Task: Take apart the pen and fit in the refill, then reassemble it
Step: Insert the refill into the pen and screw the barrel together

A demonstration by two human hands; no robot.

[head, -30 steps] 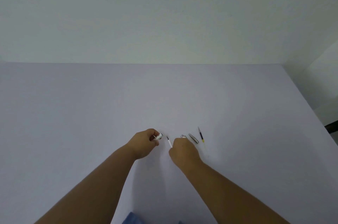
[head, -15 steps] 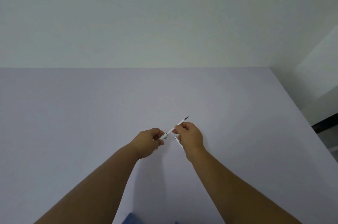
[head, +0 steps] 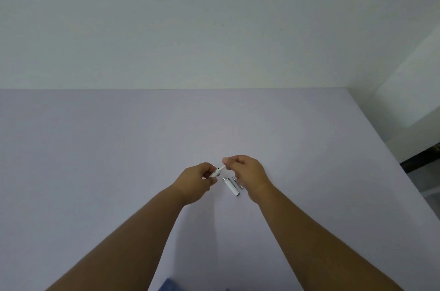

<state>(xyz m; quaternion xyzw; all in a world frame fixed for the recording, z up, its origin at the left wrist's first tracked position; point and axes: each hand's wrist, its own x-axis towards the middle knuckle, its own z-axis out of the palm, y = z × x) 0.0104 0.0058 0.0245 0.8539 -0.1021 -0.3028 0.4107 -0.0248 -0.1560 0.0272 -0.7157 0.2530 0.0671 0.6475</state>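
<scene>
My left hand (head: 198,177) pinches a short white pen section (head: 216,173) above the pale table (head: 119,148). A thin white refill (head: 222,168) sticks out of that section up and to the right. My right hand (head: 247,173) grips the refill's far end with its fingertips. Below the hands, a white pen barrel (head: 232,186) with a silver end lies on the table. A silver pen piece (head: 238,182) lies just right of it, partly hidden by my right hand.
The table's far edge meets a plain wall (head: 214,29). Its right edge (head: 385,143) runs diagonally, with a dark floor strip (head: 421,160) beyond it. A bit of blue cloth (head: 171,286) shows at the bottom.
The refill has gone deeper into the section held by my left hand, so less of it shows. My right hand has lifted, uncovering the barrel and silver piece on the table.
</scene>
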